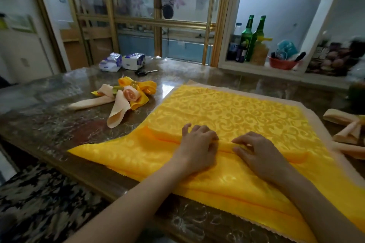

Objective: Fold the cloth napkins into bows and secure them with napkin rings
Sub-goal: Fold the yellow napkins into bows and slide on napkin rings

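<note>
Fingers [212, 137] on both your hands curl down and pinch a raised pleat in the yellow napkin [237, 108]. Your left hand [197, 148] and right hand [258, 154] sit close together at the middle of the ridge, probably so the fold runs straight as you gather it. The napkin lies spread across the desk [49, 120], its near edge hanging toward you, on top of a peach cloth [311, 113] whose border shows around it. A finished bow [130, 92] with its gold ring [134, 84] sits well to the left, likely as a model. Another peach bow [347, 128] lies at the right edge.
</note>
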Motion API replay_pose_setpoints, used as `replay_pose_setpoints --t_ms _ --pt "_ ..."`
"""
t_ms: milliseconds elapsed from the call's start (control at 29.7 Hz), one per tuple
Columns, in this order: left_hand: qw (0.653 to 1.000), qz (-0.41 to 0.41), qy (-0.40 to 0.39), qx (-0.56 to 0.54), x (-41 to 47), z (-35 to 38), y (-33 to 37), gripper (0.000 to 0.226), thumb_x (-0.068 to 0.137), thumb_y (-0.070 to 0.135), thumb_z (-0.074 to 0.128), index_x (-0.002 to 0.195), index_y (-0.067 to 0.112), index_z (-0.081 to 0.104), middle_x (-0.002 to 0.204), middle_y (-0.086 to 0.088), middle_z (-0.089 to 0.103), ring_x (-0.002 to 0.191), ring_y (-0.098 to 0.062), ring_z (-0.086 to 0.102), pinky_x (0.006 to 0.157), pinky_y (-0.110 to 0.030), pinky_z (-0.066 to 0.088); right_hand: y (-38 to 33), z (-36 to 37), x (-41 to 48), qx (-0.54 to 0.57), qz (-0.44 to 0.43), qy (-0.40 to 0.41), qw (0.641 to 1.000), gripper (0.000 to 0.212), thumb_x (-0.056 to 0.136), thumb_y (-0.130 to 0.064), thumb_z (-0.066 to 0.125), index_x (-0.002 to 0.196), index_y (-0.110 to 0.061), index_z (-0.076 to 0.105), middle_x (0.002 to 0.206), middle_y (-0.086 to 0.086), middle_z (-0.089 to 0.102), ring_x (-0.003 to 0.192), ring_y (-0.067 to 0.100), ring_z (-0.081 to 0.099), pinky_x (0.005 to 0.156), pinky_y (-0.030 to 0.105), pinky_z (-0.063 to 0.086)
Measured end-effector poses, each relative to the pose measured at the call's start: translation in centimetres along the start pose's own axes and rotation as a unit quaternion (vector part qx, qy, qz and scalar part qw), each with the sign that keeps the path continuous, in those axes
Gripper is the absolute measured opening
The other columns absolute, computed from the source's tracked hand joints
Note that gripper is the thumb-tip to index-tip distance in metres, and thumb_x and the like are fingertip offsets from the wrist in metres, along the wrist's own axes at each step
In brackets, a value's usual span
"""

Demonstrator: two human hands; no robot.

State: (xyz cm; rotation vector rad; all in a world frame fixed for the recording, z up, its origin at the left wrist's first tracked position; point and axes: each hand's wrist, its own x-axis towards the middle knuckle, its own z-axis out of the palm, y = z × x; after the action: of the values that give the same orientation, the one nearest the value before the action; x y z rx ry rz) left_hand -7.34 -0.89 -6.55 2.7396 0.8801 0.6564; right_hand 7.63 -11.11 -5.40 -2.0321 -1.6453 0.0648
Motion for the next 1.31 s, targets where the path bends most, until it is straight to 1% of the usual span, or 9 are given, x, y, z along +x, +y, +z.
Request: replay_pose_setpoints --t_ms 270,404,472,640,741,910,1011,1112,1314 --pt "0.983 0.130 0.095 0.091 -0.2 -0.3 -0.3 0.018 0.061 0.024 0.044 0.068 0.022 0.060 0.075 0.004 0.058 0.081 -0.018 0.054 0.082 -0.031 0.024 -0.7 0.3 -0.1 -0.030 -0.044 0.019 0.998 0.022 0.077 -0.010 0.065 0.081 -0.026 0.052 0.084 -0.015 0.048 0.087 0.007 0.047 0.076 0.017 0.036" --pt "0.960 0.182 -0.003 0.213 -0.4 -2.0 1.6 0.021 0.075 0.022 0.047 0.092 0.018 0.060 0.096 -0.003 0.056 0.096 -0.022 0.051 0.086 -0.033 0.023 -0.8 -0.3 -1.2 0.025 -0.033 -0.021 0.999 0.009 0.085 -0.023 0.064 0.089 -0.025 0.057 0.093 -0.012 0.053 0.090 0.006 0.049 0.079 0.019 0.037" --pt "0.971 0.133 -0.067 0.186 -1.1 -2.5 2.1 0.023 0.085 0.027 0.047 0.103 0.017 0.056 0.108 -0.002 0.053 0.107 -0.020 0.047 0.092 -0.034 0.025 -1.0 -0.4 -1.9 0.064 -0.002 -0.031 0.997 0.010 0.088 -0.032 0.062 0.088 -0.022 0.062 0.096 -0.007 0.058 0.090 0.005 0.052 0.079 0.022 0.040" --pt "0.997 -0.039 -0.043 0.043 -1.4 -1.9 3.0 0.014 0.091 0.030 0.045 0.095 0.021 0.055 0.104 0.001 0.059 0.109 -0.021 0.048 0.094 -0.036 0.027 -1.5 0.6 -2.6 -0.026 0.016 0.026 0.999 0.036 0.090 -0.042 0.057 0.065 -0.016 0.058 0.088 -0.002 0.058 0.083 0.012 0.055 0.077 0.031 0.044" --pt "0.988 -0.089 -0.083 0.090 -0.6 -1.2 2.8 0.037 0.093 0.036 0.041 0.129 0.024 0.046 0.134 -0.003 0.045 0.129 -0.022 0.035 0.105 -0.040 0.022 -2.3 0.5 -2.4 -0.054 0.008 0.076 0.996 0.020 0.086 -0.043 0.061 0.086 -0.024 0.055 0.098 -0.007 0.054 0.093 0.013 0.054 0.077 0.026 0.041" --pt "0.960 -0.081 -0.231 0.133 -1.1 -0.6 2.6 0.052 0.101 0.033 0.015 0.151 0.022 0.004 0.158 -0.007 -0.006 0.145 -0.023 -0.008 0.113 -0.050 -0.011 -2.2 1.0 -2.2 -0.138 -0.007 -0.023 0.990 0.053 0.096 -0.043 0.043 0.145 -0.026 0.030 0.154 -0.003 0.023 0.142 0.014 0.019 0.113 0.031 0.014" --pt "0.960 -0.098 -0.235 0.119 -1.2 -0.6 2.4 0.053 0.101 0.039 0.012 0.150 0.024 -0.003 0.158 -0.005 -0.012 0.145 -0.021 -0.013 0.113 -0.046 -0.014 -1.9 1.0 -2.2 -0.123 0.040 -0.152 0.980 0.060 0.097 -0.055 0.022 0.151 -0.029 0.014 0.159 -0.004 0.004 0.146 0.014 -0.001 0.117 0.036 -0.002" --pt "0.951 -0.129 -0.258 0.114 -1.5 -1.8 0.0 0.061 0.098 0.052 0.014 0.151 0.026 -0.004 0.157 -0.005 -0.014 0.145 -0.022 -0.013 0.115 -0.046 -0.012 -1.5 0.2 -2.5 -0.126 0.075 -0.188 0.971 0.088 0.076 -0.075 0.005 0.151 -0.029 0.005 0.159 -0.005 -0.005 0.146 0.015 -0.008 0.117 0.038 -0.007" --pt "0.943 -0.203 -0.242 0.104 -4.0 -5.5 -6.0 0.060 0.099 0.050 0.008 0.150 0.023 -0.007 0.157 -0.003 -0.015 0.145 -0.020 -0.012 0.115 -0.046 -0.009 1.9 -2.0 -4.0 -0.140 0.125 -0.184 0.965 0.062 0.097 -0.054 0.010 0.151 -0.026 -0.001 0.159 -0.003 -0.008 0.146 0.016 -0.008 0.116 0.037 -0.006"
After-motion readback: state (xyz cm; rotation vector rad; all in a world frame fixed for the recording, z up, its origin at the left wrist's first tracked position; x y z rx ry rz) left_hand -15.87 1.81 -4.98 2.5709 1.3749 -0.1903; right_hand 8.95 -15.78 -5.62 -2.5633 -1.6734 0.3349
